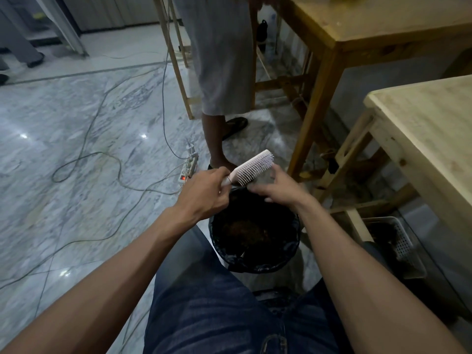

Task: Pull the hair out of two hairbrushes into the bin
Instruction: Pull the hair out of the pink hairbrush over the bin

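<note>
Pink hairbrush [251,167] held over the black-lined bin [255,233], bristles toward the camera. Left hand [204,192] has its fingers clamped round the handle; right hand [273,186] has fingers curled at the bristle head, grip on hair too blurred to tell. Bin sits on the marble floor [76,123] between the person's knees; brownish clump inside.

Counts: 1 pale pink plastic hairbrush with white bristles [251,168], 1 round bin lined with a black plastic bag [255,232], 2 bare hands on the brush. 2 light wooden tables right/far right, 1 white perforated plastic basket [398,238] near right, 1 white power strip [188,167] on floor.
</note>
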`<state>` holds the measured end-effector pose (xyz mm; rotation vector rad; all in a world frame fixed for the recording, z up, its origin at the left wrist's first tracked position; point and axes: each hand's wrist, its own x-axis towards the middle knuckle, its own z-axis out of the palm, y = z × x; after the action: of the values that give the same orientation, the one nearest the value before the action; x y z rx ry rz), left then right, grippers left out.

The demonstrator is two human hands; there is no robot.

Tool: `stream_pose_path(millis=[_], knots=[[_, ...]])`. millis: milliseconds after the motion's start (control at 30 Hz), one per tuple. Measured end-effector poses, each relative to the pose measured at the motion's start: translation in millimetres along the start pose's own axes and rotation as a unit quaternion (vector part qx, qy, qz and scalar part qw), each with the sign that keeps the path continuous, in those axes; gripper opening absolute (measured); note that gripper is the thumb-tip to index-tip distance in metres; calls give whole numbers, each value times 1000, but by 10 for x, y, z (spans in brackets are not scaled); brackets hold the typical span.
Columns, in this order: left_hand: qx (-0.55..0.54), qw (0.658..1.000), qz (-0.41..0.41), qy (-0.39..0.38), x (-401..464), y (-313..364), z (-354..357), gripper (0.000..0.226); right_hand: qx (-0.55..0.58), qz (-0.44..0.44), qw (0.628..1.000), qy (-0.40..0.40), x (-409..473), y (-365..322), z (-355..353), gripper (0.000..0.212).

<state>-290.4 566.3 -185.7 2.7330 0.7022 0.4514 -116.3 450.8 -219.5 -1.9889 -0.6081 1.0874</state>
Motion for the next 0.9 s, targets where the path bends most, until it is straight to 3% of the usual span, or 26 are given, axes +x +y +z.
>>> stream_pose_path(millis=[67,133,233,300,367,400,467,533,600,700,767,833,900], knots=[[-13,1000,10,6,-10,32,-8,23,221,-50,974,13,45,34,59,41],[-18,1000,11,18,14,45,-34,21,300,-73,951,27,20,-9,83,12],[-2,1000,-3,25,69,17,-93,21,367,-58,924,87,48,24,74,14],[2,999,-19,35,84,-18,-128,19,340,7,927,156,90,169,44,21],[3,999,-28,46,86,-47,-145,18,268,105,945,157,65,327,29,26],[3,998,-28,47,84,-51,-142,18,218,150,956,130,24,370,43,24],[1,999,-28,41,85,-35,-114,20,13,178,981,83,-31,413,65,18],[-1,999,-24,35,78,-6,-81,21,-188,144,971,41,-63,339,90,32],[2,1000,-15,28,64,13,-43,22,-238,152,959,15,-80,179,119,49],[5,1000,-9,22,47,0,-12,23,-197,174,964,28,-14,45,98,83],[3,1000,-16,19,44,-19,-18,22,-146,143,978,44,-21,-17,65,94],[-2,1000,-25,20,44,-32,-25,21,-41,83,994,50,-17,-35,38,82],[-7,999,-31,19,43,-22,-21,22,141,42,989,24,-36,-85,14,59]])
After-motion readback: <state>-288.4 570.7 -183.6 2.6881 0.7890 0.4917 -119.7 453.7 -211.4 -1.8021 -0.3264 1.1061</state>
